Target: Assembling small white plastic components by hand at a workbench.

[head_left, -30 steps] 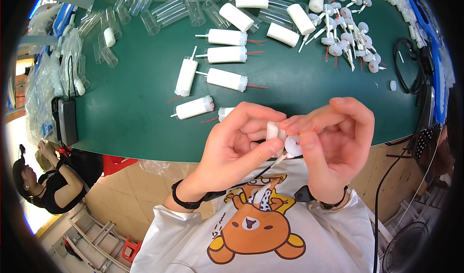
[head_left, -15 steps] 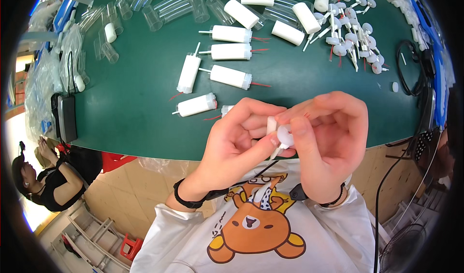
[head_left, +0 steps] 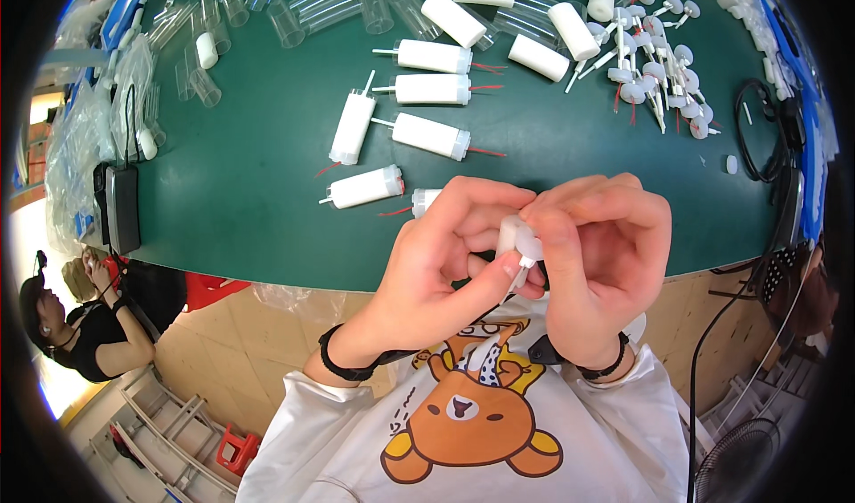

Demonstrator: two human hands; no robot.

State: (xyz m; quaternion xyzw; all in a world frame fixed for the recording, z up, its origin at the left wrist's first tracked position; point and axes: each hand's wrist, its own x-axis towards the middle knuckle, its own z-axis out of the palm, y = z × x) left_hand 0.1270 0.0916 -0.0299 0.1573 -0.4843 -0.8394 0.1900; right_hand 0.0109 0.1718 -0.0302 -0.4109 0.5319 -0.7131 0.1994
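Left hand (head_left: 445,254) and right hand (head_left: 597,263) fingers pinched closed on small white plastic part (head_left: 515,236), probably steadying it; white cylinders (head_left: 427,133) beyond fingertips.

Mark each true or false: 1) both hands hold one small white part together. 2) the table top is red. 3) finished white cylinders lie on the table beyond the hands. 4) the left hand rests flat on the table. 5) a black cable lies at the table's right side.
1. True: the left hand and right hand pinch one small white part between them.
2. False: the table is dark green.
3. True: several white cylinders with red wires lie beyond the hands.
4. False: it is raised, its fingers closed on the part.
5. True: a coiled black cable lies there.
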